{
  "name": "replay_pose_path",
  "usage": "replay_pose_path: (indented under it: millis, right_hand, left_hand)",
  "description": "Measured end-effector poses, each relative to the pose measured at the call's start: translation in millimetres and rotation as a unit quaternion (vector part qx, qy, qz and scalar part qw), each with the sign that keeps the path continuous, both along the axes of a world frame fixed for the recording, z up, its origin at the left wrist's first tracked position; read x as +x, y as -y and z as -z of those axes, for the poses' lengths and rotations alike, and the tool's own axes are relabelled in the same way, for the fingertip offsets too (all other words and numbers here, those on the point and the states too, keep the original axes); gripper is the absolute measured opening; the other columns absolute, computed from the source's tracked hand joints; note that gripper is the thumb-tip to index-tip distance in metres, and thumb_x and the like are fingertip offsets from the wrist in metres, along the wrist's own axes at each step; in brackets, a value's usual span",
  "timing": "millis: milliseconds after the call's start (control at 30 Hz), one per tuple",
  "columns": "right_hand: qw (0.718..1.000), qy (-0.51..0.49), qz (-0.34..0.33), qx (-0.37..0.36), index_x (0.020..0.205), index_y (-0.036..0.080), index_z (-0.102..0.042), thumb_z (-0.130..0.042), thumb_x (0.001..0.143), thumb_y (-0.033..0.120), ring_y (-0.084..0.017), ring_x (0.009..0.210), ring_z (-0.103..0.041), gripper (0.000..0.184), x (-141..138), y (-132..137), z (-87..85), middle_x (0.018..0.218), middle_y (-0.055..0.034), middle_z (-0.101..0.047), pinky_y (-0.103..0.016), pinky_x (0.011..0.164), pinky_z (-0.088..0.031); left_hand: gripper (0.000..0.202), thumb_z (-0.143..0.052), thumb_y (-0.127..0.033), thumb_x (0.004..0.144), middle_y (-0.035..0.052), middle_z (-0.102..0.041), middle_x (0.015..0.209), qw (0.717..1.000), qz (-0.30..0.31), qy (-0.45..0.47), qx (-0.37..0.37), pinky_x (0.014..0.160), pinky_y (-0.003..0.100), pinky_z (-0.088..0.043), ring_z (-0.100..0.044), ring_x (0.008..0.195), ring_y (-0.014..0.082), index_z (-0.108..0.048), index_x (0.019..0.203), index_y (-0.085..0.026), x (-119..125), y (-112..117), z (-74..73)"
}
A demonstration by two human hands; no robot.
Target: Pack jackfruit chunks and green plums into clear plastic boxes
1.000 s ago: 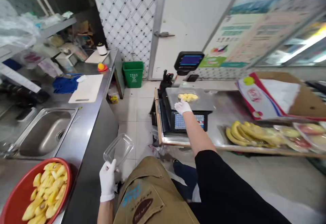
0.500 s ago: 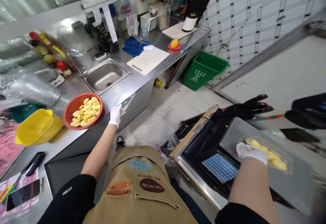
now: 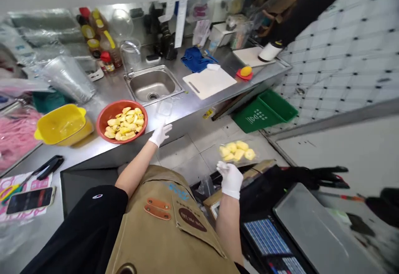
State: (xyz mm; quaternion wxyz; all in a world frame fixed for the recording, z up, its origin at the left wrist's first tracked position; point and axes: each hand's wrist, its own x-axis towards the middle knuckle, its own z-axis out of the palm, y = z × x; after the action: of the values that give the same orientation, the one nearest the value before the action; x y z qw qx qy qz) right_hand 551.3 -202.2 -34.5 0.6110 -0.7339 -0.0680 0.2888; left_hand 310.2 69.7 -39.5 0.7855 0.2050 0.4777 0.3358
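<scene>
Both my hands wear white gloves. My right hand (image 3: 230,178) grips the near edge of a clear plastic tray of yellow fruit pieces (image 3: 237,152) and holds it in the air over the floor, left of the scale (image 3: 314,232). My left hand (image 3: 160,133) is stretched out at the steel counter's front edge with its fingers spread, holding nothing. An empty clear container (image 3: 164,108) lies on the counter just beyond its fingertips. A red bowl of yellow fruit pieces (image 3: 121,121) stands to the left of that hand.
A yellow bowl (image 3: 61,125), a sink (image 3: 152,84), a white cutting board (image 3: 209,83) and a blue cloth (image 3: 193,59) sit on the steel counter. A green bin (image 3: 264,111) stands on the floor. A phone (image 3: 28,199) lies at the near left.
My right hand has lifted the tray of fruit off the scale plate and carried it left. My left hand has let go of the empty clear container onto the counter and opened.
</scene>
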Motion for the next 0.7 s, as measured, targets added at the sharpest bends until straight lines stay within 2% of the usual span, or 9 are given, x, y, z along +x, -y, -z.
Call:
replay_pose_path:
  millis: [67, 133, 200, 267, 367, 433, 500, 567, 700]
  right_hand:
    - [0.996, -0.009, -0.090, 0.002, 0.072, 0.026, -0.055, -0.072, 0.070, 0.040, -0.026, 0.079, -0.078, 0.022, -34.3, -29.2, -3.4, 0.082, -0.0100, -0.078, -0.042, 0.074, -0.069]
    - [0.978, -0.024, -0.205, 0.000, 0.067, 0.025, -0.058, -0.073, 0.069, 0.038, -0.025, 0.072, -0.076, 0.020, -66.0, -53.7, -11.1, 0.079, -0.0104, -0.078, -0.039, 0.068, -0.067]
    - [0.940, -0.035, -0.340, -0.015, 0.063, 0.024, -0.063, -0.073, 0.069, 0.038, -0.024, 0.066, -0.073, 0.018, -95.9, -74.2, -20.1, 0.075, -0.0103, -0.077, -0.038, 0.065, -0.064]
    - [0.877, -0.029, -0.479, -0.032, 0.062, 0.023, -0.067, -0.071, 0.071, 0.038, -0.022, 0.063, -0.070, 0.019, -125.0, -91.3, -27.8, 0.070, -0.0091, -0.076, -0.036, 0.064, -0.061]
    - [0.750, -0.008, -0.660, -0.038, 0.063, 0.022, -0.070, -0.069, 0.080, 0.041, -0.021, 0.063, -0.067, 0.025, -166.0, -111.3, -36.8, 0.065, -0.0069, -0.073, -0.033, 0.064, -0.057]
    - [0.672, 0.000, -0.740, -0.033, 0.070, 0.022, -0.073, -0.068, 0.088, 0.046, -0.020, 0.063, -0.067, 0.031, -188.1, -124.1, -42.7, 0.066, -0.0054, -0.073, -0.031, 0.064, -0.056]
    - [0.625, 0.023, -0.780, -0.021, 0.078, 0.021, -0.077, -0.068, 0.094, 0.050, -0.019, 0.065, -0.068, 0.033, -204.7, -141.0, -48.9, 0.070, -0.0039, -0.075, -0.031, 0.067, -0.055]
    - [0.638, 0.066, -0.767, 0.002, 0.087, 0.022, -0.080, -0.072, 0.094, 0.046, -0.020, 0.070, -0.071, 0.026, -217.5, -165.0, -54.0, 0.078, -0.0034, -0.078, -0.031, 0.072, -0.056]
    - [0.729, 0.172, -0.661, 0.038, 0.105, 0.022, -0.081, -0.074, 0.092, 0.031, -0.022, 0.090, -0.076, 0.018, -240.5, -230.5, -54.8, 0.101, -0.0054, -0.083, -0.036, 0.091, -0.061]
  left_hand:
    - [0.071, -0.051, -0.069, 0.107, 0.0219, -0.054, 0.171, 0.998, 0.032, 0.060, -0.001, 0.136, 0.068, -0.018, -0.039, 0.168, 0.0331, -0.047, 0.166, -0.028, -17.7, 32.6, 0.6]
    - [0.080, -0.048, -0.077, 0.105, 0.0150, -0.035, 0.184, 0.987, 0.060, 0.146, 0.015, 0.135, 0.068, -0.024, -0.028, 0.173, 0.0327, -0.038, 0.172, -0.035, -37.4, 63.6, 0.0]
    - [0.086, -0.051, -0.085, 0.100, 0.0123, -0.031, 0.186, 0.973, 0.055, 0.220, 0.047, 0.132, 0.069, -0.033, -0.032, 0.171, 0.0372, -0.040, 0.172, -0.038, -60.3, 89.4, -2.5]
    - [0.096, -0.054, -0.091, 0.094, 0.0175, -0.046, 0.177, 0.962, 0.027, 0.261, 0.074, 0.129, 0.069, -0.039, -0.046, 0.162, 0.0425, -0.049, 0.168, -0.030, -86.8, 110.0, -6.4]
    - [0.105, -0.050, -0.098, 0.090, 0.0237, -0.066, 0.156, 0.961, -0.060, 0.260, 0.076, 0.124, 0.070, -0.045, -0.059, 0.149, 0.0470, -0.059, 0.157, -0.017, -130.7, 135.2, -13.1]
    - [0.108, -0.044, -0.101, 0.089, 0.0234, -0.071, 0.148, 0.961, -0.144, 0.230, 0.061, 0.120, 0.070, -0.048, -0.063, 0.144, 0.0475, -0.062, 0.152, -0.016, -159.3, 149.5, -18.0]
    - [0.108, -0.039, -0.103, 0.089, 0.0218, -0.073, 0.145, 0.955, -0.220, 0.193, 0.044, 0.117, 0.069, -0.051, -0.065, 0.142, 0.0462, -0.063, 0.150, -0.018, -185.6, 160.3, -23.6]
    - [0.104, -0.040, -0.102, 0.090, 0.0201, -0.073, 0.145, 0.949, -0.267, 0.166, 0.033, 0.115, 0.066, -0.054, -0.066, 0.141, 0.0438, -0.064, 0.149, -0.020, -209.2, 166.0, -29.7]
    - [0.097, -0.052, -0.098, 0.089, 0.0177, -0.071, 0.147, 0.941, -0.301, 0.147, 0.041, 0.111, 0.059, -0.059, -0.067, 0.139, 0.0403, -0.065, 0.147, -0.021, -250.3, 158.3, -38.7]
